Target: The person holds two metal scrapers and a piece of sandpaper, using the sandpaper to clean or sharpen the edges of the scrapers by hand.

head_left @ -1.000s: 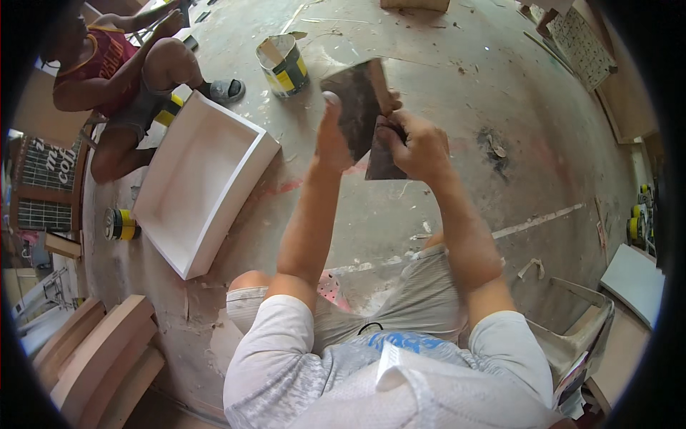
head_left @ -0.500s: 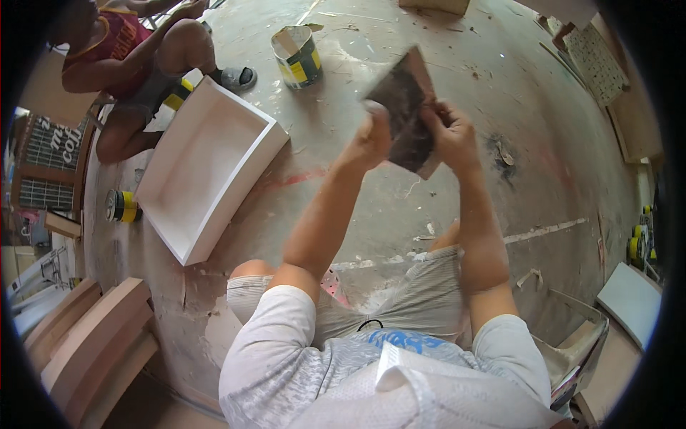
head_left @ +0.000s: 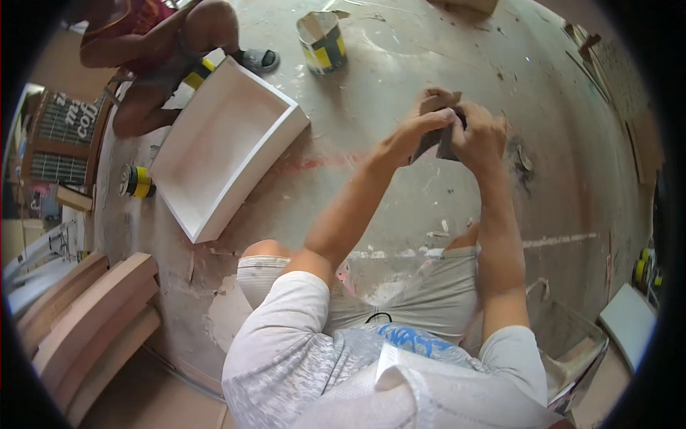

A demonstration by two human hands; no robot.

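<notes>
A worn grey floor (head_left: pixel 429 200) spreads across the room, scattered with debris and scuffed with pale marks. A red streak (head_left: pixel 307 164) crosses its middle, a whitish line (head_left: pixel 561 240) runs toward the right, and a dark stain (head_left: pixel 524 161) lies above that line. At the far left stands a brown wooden frame (head_left: pixel 61 147) with gridded panels. Curved wooden pieces (head_left: pixel 96 314) sit together at near left; a pale board (head_left: pixel 629 322) leans at near right. Soft light covers the floor.
</notes>
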